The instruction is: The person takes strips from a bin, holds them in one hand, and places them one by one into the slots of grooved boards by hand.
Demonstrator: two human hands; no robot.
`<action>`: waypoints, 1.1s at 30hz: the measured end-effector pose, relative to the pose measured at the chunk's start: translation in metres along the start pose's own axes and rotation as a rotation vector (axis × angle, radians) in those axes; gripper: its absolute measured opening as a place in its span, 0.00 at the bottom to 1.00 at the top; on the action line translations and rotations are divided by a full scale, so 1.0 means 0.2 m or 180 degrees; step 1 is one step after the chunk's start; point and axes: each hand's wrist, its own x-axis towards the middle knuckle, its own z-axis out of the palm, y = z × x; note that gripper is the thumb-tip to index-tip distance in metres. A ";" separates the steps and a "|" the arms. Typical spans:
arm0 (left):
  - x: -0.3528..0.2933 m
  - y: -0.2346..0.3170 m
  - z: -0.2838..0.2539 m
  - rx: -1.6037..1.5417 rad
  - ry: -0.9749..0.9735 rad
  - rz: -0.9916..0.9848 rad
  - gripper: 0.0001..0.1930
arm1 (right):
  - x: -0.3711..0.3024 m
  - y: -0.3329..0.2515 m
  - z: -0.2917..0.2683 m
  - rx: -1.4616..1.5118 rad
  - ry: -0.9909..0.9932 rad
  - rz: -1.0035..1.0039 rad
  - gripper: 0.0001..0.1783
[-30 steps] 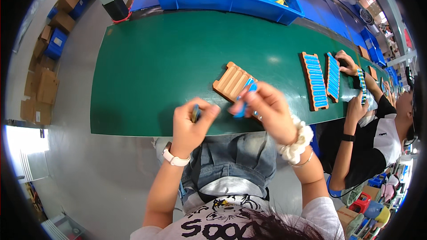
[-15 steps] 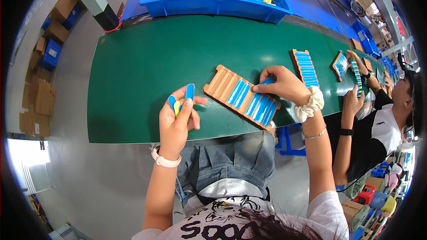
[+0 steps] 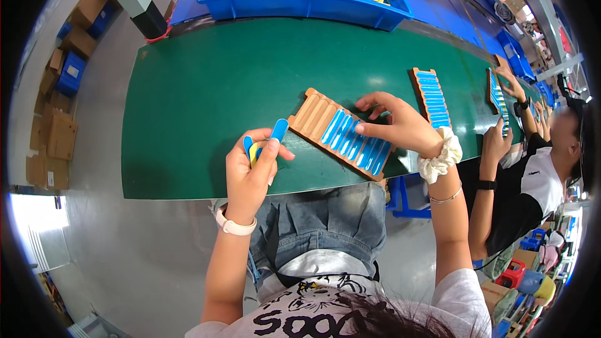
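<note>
Nearest of all, the light shirt (image 3: pixel 294 313) shows bold black lettering beneath a cartoon drawing, and from its sleeves both forearms reach forward, elbows bent. The left hand (image 3: pixel 249 172), pale band at the wrist, is turned palm inward over the table's near edge, gripping a small fan of blue and yellow strips (image 3: pixel 280 129), one blue strip pinched upright by the thumb. Over to the right hand (image 3: pixel 400 126), white scrunchie at the wrist: it arches in from the right, thumb and fingers parted, nothing seen in its grasp, thumb tip right at the strips; whether it touches one can't be told. Below it, the grooved wooden tray (image 3: pixel 308 116) lies aslant on the green table (image 3: pixel 188 106), blue strips filling its right part, bare grooves at the left. Beyond, to the right, sits a second tray (image 3: pixel 415 79) full of blue strips, then a co-worker's hands (image 3: pixel 498 147) at another. At the far edge stands a blue bin (image 3: pixel 300 6) heaped with strips, a pale label at its left end, its print too small to read.
</note>
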 end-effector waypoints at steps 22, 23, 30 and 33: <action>0.00 -0.01 -0.01 0.0157 -0.0129 -0.0033 0.07 | -0.10 -0.11 0.10 0.0154 0.0682 -0.0258 0.15; 0.00 -0.01 -0.02 0.0156 -0.0259 -0.0093 0.08 | -0.09 -0.14 0.14 0.0551 0.0467 -0.0424 0.14; -0.02 -0.02 -0.05 -0.0134 -0.0020 -0.0048 0.13 | -0.03 -0.34 0.48 0.1369 -0.0429 -0.0917 0.10; -0.01 -0.03 -0.02 -0.0253 0.0078 0.0100 0.10 | 0.01 -0.33 0.52 0.1810 0.0157 -0.1455 0.11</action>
